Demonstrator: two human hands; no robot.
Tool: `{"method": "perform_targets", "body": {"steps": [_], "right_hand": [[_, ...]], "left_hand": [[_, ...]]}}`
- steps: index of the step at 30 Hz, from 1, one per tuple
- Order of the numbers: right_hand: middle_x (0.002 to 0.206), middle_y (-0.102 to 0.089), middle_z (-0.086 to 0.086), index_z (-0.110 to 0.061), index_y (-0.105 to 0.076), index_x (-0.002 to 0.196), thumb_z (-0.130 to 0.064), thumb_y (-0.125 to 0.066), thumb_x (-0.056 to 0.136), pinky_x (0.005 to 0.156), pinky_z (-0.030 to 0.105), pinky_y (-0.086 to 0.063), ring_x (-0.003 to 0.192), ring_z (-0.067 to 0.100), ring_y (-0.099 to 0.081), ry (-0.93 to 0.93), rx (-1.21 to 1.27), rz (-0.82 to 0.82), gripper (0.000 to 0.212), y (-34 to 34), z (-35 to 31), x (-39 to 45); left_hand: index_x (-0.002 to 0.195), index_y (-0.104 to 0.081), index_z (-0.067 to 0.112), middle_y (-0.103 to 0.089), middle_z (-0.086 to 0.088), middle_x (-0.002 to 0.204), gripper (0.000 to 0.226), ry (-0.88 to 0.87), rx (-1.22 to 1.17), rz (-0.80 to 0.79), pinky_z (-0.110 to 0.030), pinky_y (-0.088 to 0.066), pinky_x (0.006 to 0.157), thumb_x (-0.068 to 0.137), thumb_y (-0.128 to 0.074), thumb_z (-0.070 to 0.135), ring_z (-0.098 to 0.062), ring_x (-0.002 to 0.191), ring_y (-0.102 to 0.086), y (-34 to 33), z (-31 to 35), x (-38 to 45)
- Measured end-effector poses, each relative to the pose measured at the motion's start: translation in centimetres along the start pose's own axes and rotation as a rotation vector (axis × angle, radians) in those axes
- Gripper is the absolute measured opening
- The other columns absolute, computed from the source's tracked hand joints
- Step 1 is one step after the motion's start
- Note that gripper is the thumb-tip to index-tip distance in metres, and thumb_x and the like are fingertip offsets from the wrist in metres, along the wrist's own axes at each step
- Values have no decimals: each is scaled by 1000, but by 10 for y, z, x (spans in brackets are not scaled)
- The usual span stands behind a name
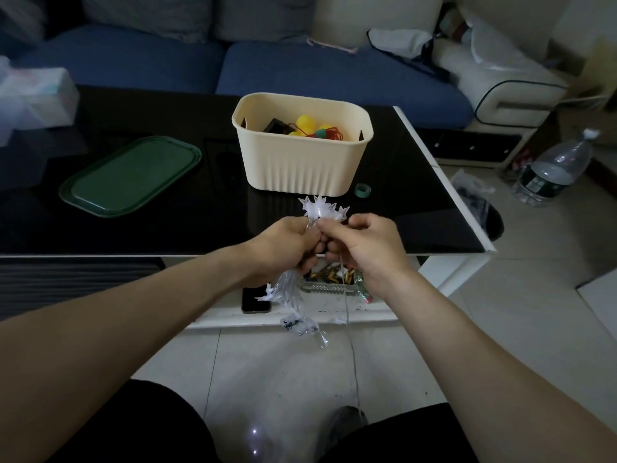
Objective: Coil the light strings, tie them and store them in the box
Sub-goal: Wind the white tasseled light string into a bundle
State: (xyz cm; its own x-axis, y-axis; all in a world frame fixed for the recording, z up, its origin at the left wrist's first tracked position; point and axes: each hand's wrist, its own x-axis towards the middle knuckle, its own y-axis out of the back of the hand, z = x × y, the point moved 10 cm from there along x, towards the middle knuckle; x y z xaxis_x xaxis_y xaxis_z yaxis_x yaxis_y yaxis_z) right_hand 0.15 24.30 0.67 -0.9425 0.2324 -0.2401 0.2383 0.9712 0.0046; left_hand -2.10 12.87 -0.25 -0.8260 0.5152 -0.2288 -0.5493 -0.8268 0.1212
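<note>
A bundle of clear star-shaped lights (322, 208) sticks up between my two hands, just in front of the table's near edge. My left hand (283, 247) grips the bundle, and more stars and wire loops (287, 292) hang below it. My right hand (364, 243) pinches the string beside the left hand; a thin wire (350, 345) trails from it down to the floor. The cream ribbed box (300, 162) stands on the black table beyond my hands. It holds a yellow-bulb string with red wire (317, 127).
A green lid (130, 175) lies on the black glass table (167, 228) left of the box. A small green tape roll (363, 189) sits by the box's right corner. A phone (255, 300) and a glass tray lie on the lower shelf. A water bottle (554, 172) stands on the floor at right.
</note>
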Motion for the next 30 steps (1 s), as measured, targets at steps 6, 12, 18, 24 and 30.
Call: {"method": "perform_targets", "body": {"steps": [6, 12, 18, 24, 30], "right_hand": [[63, -59, 2, -12, -65, 79, -54, -68, 89, 60, 33, -56, 52, 14, -59, -338, -24, -264, 43, -18, 35, -8], [62, -53, 1, -16, -57, 71, -58, -67, 87, 62, 32, -50, 52, 14, -50, -407, 23, -326, 46, -23, 41, -9], [73, -60, 5, -11, -65, 85, -47, -75, 80, 66, 32, -49, 61, 14, -52, -279, 66, -471, 37, -33, 27, -10], [77, -68, -7, -21, -69, 86, -13, -86, 78, 72, 24, -51, 71, 4, -62, 43, -627, -550, 20, -30, 29, -7], [92, -64, 0, -20, -59, 92, -15, -73, 89, 84, 42, -61, 80, 13, -65, -16, -772, -493, 16, -33, 42, -2]], "left_hand": [[76, -48, 10, -47, -4, 57, 31, -96, 46, 100, -24, -37, 46, 105, -42, 17, -13, 46, -44, 3, 7, 2], [75, -50, 9, -48, -3, 55, 31, -133, 59, 149, -25, -38, 47, 104, -46, 20, -15, 47, -43, 7, 8, 2], [80, -49, 10, -50, -2, 56, 28, -122, -44, 176, -21, -38, 46, 106, -42, 18, -10, 46, -44, 8, 14, -1], [93, -49, 5, -63, -9, 75, 26, -145, -334, 315, -30, -55, 63, 108, -32, 19, -21, 67, -66, 35, 28, -6], [86, -44, 11, -45, -2, 63, 28, -152, -475, 358, -33, -54, 56, 108, -32, 21, -17, 51, -49, 48, 30, -10]]}}
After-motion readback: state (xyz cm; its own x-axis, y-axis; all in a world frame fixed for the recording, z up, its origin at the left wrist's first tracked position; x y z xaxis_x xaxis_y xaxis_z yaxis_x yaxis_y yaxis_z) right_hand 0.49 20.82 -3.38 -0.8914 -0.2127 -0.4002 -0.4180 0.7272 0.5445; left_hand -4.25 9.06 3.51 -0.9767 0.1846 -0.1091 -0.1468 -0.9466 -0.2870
